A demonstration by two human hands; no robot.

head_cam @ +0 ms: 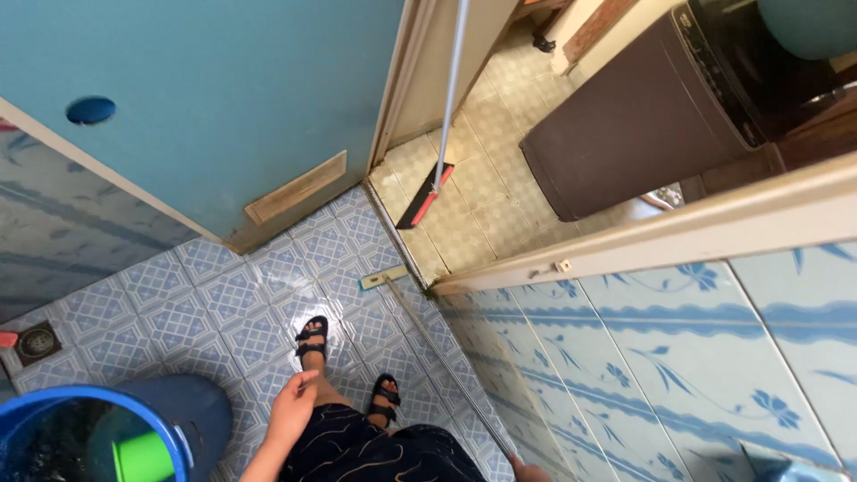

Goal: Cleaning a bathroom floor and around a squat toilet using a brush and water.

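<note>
The right hand [528, 470] is cut off at the bottom edge, at about five o'clock; only a sliver shows, on the end of a thin long-handled tool [446, 357], and how far its fingers close around it cannot be told. That tool's pale head [383, 278] rests on the blue patterned floor tiles [223, 303] at the doorway threshold. The left hand [293, 409], near six o'clock, hangs loosely curled and holds nothing. Two sandalled feet [312, 336] stand on the tiles. A second broom [425, 198] with a red-and-black head leans beyond the doorway at twelve o'clock. One blue bucket [80, 437], partly cropped, sits at seven o'clock.
</note>
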